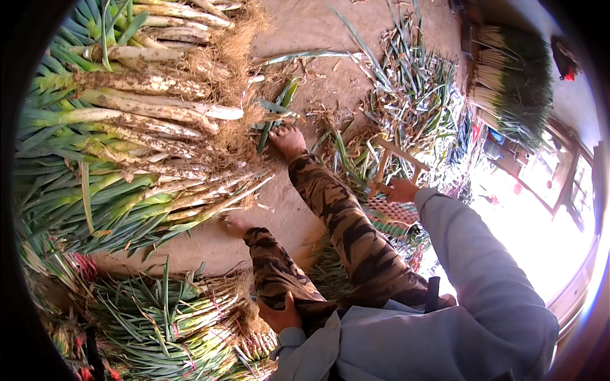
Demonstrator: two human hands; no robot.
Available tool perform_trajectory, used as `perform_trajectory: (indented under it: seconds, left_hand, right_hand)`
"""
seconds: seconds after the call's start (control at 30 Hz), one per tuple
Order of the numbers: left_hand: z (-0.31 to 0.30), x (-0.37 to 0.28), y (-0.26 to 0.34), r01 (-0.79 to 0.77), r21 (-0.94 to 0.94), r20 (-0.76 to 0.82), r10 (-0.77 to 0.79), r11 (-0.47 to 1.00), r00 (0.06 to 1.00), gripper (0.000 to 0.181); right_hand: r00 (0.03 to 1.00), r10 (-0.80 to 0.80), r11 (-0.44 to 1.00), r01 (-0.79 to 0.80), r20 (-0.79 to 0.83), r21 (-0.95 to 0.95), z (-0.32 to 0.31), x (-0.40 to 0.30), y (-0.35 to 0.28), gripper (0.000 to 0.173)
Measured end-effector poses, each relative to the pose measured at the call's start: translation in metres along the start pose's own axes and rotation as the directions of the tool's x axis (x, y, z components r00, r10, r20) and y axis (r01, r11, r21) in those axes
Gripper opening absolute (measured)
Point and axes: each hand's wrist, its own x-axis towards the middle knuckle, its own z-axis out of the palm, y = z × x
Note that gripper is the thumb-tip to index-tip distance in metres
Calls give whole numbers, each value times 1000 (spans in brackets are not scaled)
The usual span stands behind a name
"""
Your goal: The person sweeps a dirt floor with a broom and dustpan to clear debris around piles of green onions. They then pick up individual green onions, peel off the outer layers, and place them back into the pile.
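Note:
My right hand grips the wooden frame of a small stool at my right side. Its woven red and green seat shows below the hand, partly hidden by my sleeve. Against my left thigh rests my left hand, thumb apart from the fingers and nothing in it. A large pile of leeks or big green onions lies in front of my bare feet, with the soil-stained white stems and roots turned towards me.
Trimmed leaves and peelings are heaped at the front right. Tied bundles of green onions lie at my left. More bundles are stacked by the far-right wall. Loose leaves litter the earthen floor near my feet.

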Motion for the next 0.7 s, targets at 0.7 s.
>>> perform_trajectory:
  seconds: [0.7]
  left_hand:
    - [-16,26,-1,-122,107,-67,129,987,989,93]
  right_hand:
    - [303,-518,852,260,-800,-454,22,323,-212,17]
